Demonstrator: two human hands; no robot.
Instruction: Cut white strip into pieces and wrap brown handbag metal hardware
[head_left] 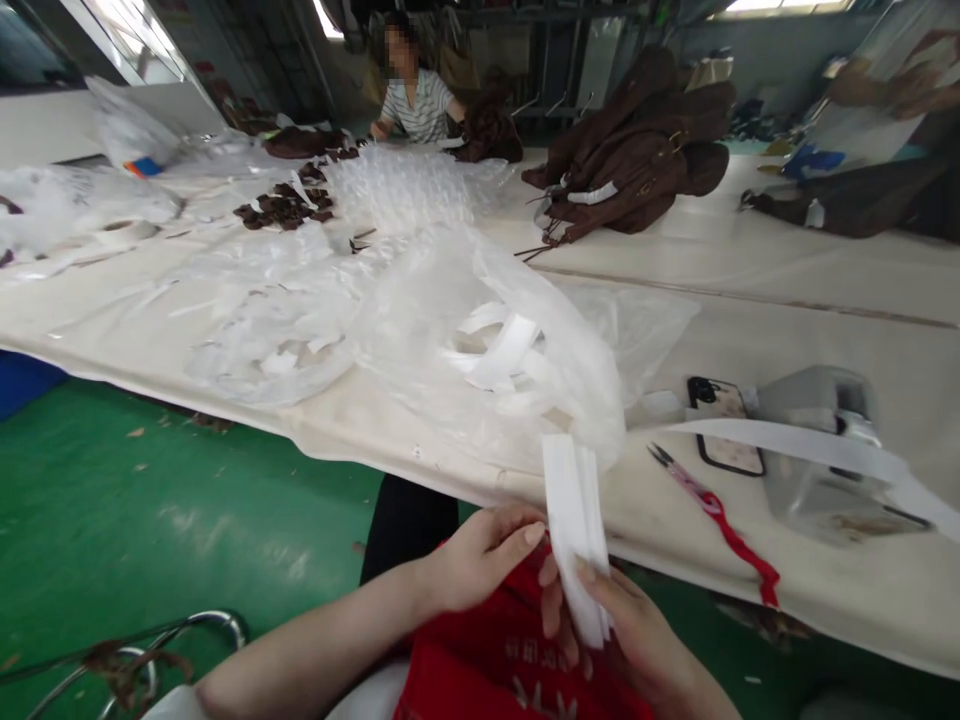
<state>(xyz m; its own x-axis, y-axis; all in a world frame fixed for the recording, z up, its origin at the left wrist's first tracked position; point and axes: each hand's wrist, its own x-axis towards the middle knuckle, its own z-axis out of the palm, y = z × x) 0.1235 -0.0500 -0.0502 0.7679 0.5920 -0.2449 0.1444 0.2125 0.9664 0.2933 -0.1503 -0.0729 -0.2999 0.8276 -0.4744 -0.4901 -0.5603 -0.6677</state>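
In my right hand (626, 625) is a stack of white paper-like strips (571, 515), held upright over my lap with the thumb across its front. The strips are fanned slightly at the edges. My left hand (499, 545) is beside the stack's left edge, thumb and forefinger drawn together; whether anything is pinched there is hidden. Just beyond the stack, a clear plastic bag (420, 330) lies on the table with more white strips (506, 350) in it. A red apron (480, 660) covers my lap beneath both hands.
On the table (862, 600) to the right are red-handled thread snips (705, 495), a phone (724, 425) and a grey tape dispenser (814, 440) with a white band trailing from it. Brown bags (630, 160) lie farther back. A person in stripes (421, 105) sits across; another stands right.
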